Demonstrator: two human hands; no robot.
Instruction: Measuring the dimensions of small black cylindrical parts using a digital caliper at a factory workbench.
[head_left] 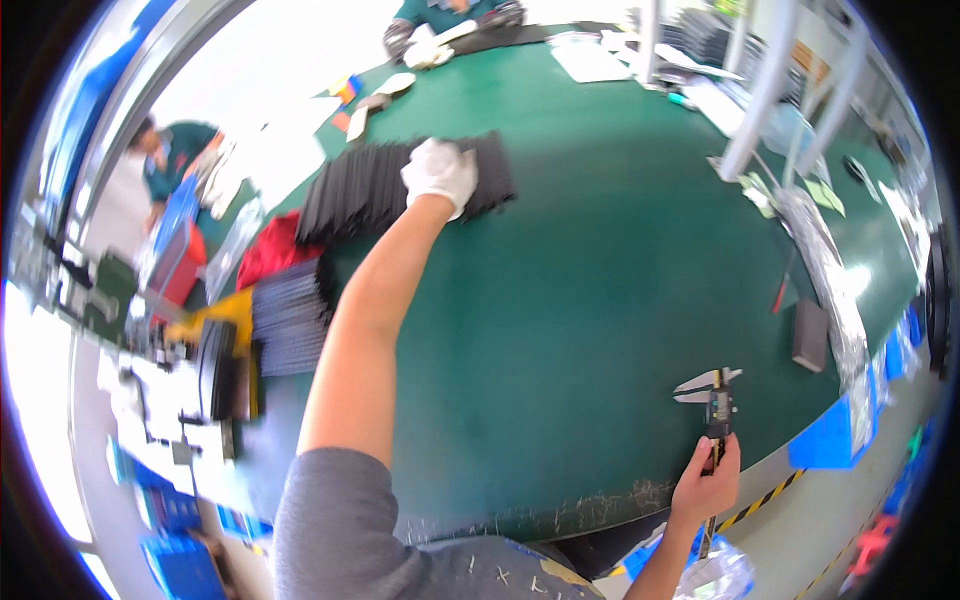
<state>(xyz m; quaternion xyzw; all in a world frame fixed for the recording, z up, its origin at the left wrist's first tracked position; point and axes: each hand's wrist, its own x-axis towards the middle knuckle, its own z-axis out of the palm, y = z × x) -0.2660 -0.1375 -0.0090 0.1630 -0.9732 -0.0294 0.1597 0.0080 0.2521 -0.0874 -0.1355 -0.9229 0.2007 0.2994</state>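
My left hand [438, 174], in a white glove, reaches far forward onto a long row of thin black plates [365, 190] stacked side by side. Its fingers look curled down at the row's top, slightly blurred; whether a plate is between them is hidden. Near the table's front right, my bare right hand [708, 484] is closed around a digital caliper [718, 410]. The caliper points away from me with its jaws at the far end, and nothing sits between them. Its long beam shows below my hand.
Left of the green table [560, 300] lie a second stack of dark plates [290, 320] and a red cloth [268, 252]. At right are a dark grey block [810, 335], a red-handled tool [780, 292] and a blue bin [835, 435]. Two people sit across the table.
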